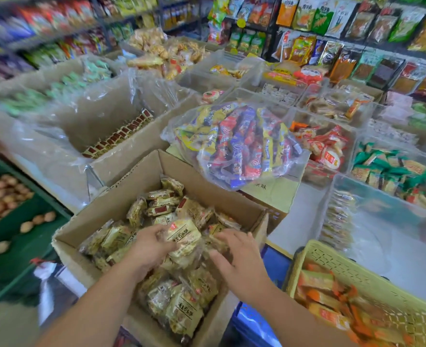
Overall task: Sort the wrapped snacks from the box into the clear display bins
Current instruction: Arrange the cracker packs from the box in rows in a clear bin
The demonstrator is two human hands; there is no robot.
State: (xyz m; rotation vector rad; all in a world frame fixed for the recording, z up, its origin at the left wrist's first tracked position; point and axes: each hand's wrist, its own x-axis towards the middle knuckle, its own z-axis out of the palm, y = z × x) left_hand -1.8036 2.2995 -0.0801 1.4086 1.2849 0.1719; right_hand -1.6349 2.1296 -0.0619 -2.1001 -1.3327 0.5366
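An open cardboard box [121, 196] in front of me holds several yellow wrapped snacks [171, 304]. Both my hands are inside it. My left hand [148, 249] grips a yellow snack packet [183, 236] at the top of the pile. My right hand [237, 256] lies beside it with fingers spread over the packets, touching them. A clear display bin [382, 221] to the right holds a row of similar packets along its left wall.
A clear bag of mixed colourful snacks [234, 144] lies on a box behind. More clear bins [327, 141] with snacks fill the right. A yellow basket [332, 261] of orange packets sits near right. A green crate [31, 236] with nuts stands at left. Shelves line the back.
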